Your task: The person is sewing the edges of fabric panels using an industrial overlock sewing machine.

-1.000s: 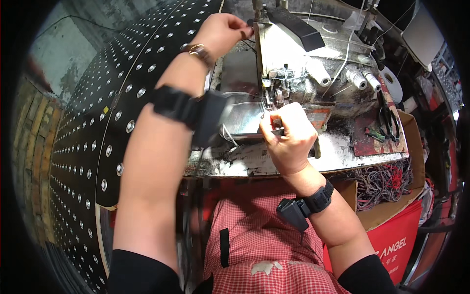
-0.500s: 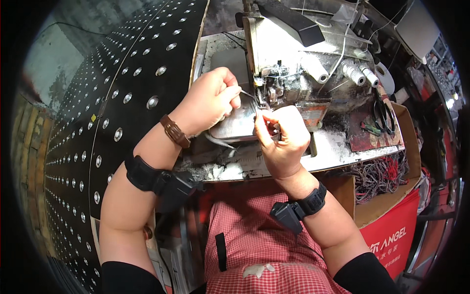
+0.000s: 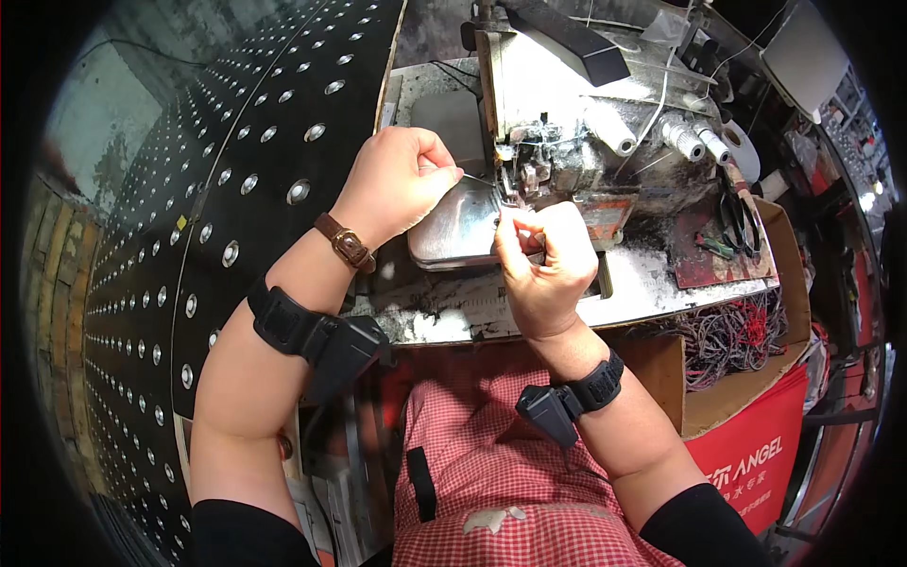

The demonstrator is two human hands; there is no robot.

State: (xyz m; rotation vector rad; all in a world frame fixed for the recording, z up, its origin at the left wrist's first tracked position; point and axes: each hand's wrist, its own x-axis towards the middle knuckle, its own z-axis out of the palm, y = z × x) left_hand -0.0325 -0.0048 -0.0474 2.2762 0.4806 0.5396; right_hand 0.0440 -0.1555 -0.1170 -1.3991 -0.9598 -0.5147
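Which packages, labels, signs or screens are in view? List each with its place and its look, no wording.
Cardboard box: right of the sewing table, brown, open-topped, holding tangled red and grey threads.
Red bag: lower right below the box, bright red with white lettering.
Orange label: front of the sewing machine, just above the right hand, small rectangle.
Pale panel: top right corner, flat, grey-white; whether it is a screen cannot be told.

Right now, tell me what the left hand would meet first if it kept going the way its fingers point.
The left hand points right, toward the sewing machine. It would probably first meet the needle area above the metal plate, though depth is unclear.
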